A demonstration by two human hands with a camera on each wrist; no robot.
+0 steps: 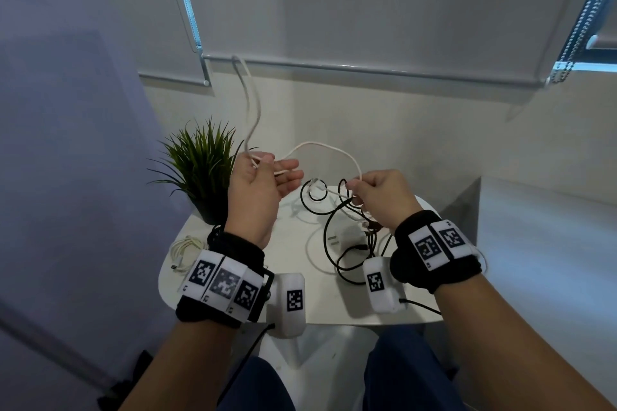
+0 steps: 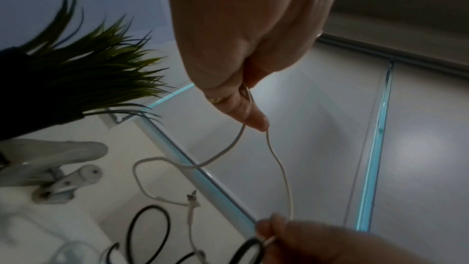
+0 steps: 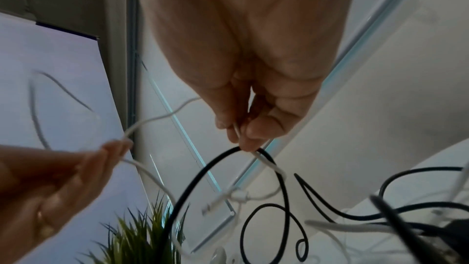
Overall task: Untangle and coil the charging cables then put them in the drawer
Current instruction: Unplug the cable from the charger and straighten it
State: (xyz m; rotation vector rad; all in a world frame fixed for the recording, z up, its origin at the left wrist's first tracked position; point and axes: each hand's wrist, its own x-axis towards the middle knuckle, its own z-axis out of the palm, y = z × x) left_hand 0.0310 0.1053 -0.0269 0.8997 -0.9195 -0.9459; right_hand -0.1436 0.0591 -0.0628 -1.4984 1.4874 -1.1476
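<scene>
A thin white cable (image 1: 329,146) arcs through the air between my two hands above a small white table (image 1: 300,310). My left hand (image 1: 263,173) pinches it (image 2: 280,170) between thumb and fingers, and a tall loop (image 1: 248,100) rises above that hand. My right hand (image 1: 364,188) pinches the same white cable (image 3: 157,119) at its other side, right where a black cable (image 3: 198,174) loops up against the fingertips. Under the right hand lies a tangle of black and white cables (image 1: 347,237) with a white charger plug (image 1: 347,233).
A green potted plant (image 1: 200,163) stands at the table's back left corner, close to my left hand. A coiled white cable (image 1: 185,252) lies on the table's left edge. Window blinds (image 1: 367,10) and a wall are behind. My knees (image 1: 410,370) are under the table's front edge.
</scene>
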